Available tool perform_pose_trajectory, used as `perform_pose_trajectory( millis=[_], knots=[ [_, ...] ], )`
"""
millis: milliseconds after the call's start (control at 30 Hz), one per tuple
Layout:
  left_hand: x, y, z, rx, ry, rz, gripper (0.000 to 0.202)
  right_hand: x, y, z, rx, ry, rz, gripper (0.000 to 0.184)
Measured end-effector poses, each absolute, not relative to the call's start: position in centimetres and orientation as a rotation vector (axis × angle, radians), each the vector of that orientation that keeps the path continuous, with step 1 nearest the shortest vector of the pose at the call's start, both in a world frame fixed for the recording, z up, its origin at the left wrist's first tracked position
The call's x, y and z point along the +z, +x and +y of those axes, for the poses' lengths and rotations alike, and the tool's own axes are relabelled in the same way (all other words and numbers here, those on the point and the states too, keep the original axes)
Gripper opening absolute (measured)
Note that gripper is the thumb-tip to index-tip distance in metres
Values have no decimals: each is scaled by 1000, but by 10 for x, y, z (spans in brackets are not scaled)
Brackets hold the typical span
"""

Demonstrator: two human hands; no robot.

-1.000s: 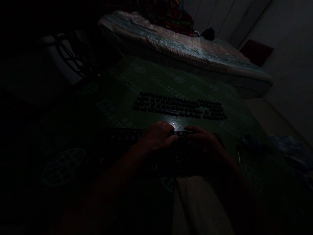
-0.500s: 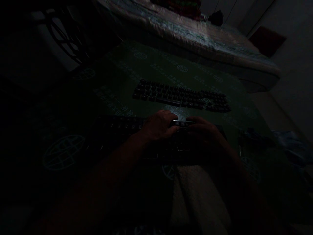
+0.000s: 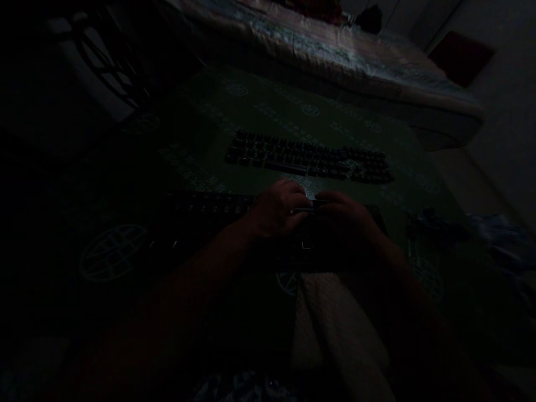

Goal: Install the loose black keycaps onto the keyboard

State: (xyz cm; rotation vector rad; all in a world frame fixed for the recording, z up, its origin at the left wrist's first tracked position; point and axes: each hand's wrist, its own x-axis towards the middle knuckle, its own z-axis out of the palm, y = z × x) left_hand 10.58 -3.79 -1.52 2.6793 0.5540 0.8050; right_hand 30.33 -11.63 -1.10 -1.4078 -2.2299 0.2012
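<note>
The scene is very dark. My left hand (image 3: 278, 209) and my right hand (image 3: 345, 215) meet over the far edge of a black keyboard (image 3: 209, 215) lying on a green printed table cover (image 3: 268, 117). Both hands have fingers curled, pinching a small thin pale object (image 3: 307, 207) between them; what it is I cannot make out. Beyond my hands, rows of loose black keycaps (image 3: 305, 162) are laid out on the cover in the shape of a keyboard.
A bed with a shiny patterned sheet (image 3: 335, 56) runs along the far side. A chair with a lattice back (image 3: 104, 67) stands at the far left. A dark heap of items (image 3: 444, 229) lies at the table's right. A pale cloth (image 3: 339, 329) covers my lap.
The view has tilted slightly downward. My hands have drawn closer together on the small object at the keyboard's far edge.
</note>
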Motion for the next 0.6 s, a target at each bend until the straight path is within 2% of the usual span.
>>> perform_pose_trajectory(
  millis=[600],
  knots=[
    [-15, 108, -37, 640, 2612, 546, 12, 2, 297, -112, 184, -1520, -2402, 18]
  ],
)
